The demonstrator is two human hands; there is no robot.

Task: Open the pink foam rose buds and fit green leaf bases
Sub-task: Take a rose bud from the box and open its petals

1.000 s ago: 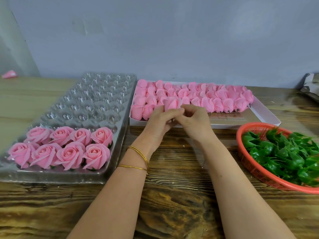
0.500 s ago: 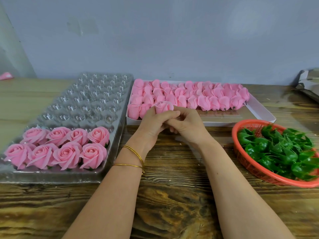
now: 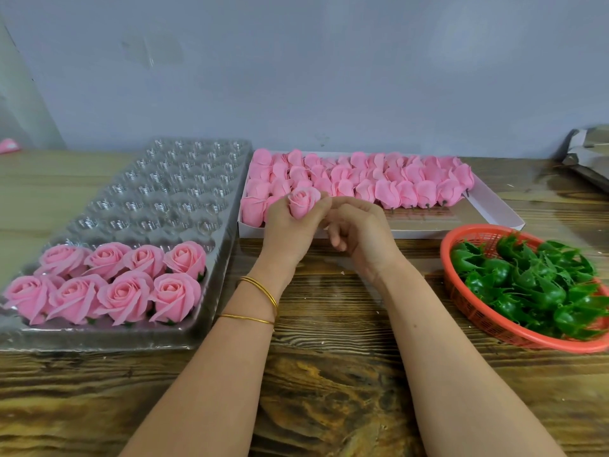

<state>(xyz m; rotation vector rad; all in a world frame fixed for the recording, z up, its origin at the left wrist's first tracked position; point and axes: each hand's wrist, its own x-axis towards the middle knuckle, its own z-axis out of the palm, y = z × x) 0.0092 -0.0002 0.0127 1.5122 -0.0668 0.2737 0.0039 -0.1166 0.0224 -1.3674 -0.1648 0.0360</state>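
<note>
Left hand (image 3: 290,227) grips rose bud (image 3: 303,203); right hand (image 3: 361,230), fingers curled, pinches its petal, over white box (image 3: 415,231) near edge.

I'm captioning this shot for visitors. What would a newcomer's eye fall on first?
Probably the pink mass: a box packed with buds at centre back, and eight opened roses in the clear tray at left. Then the centre, where the left hand grips one bud with fingertips of the right hand at its edge, and the orange basket of green leaf bases at right.
</note>
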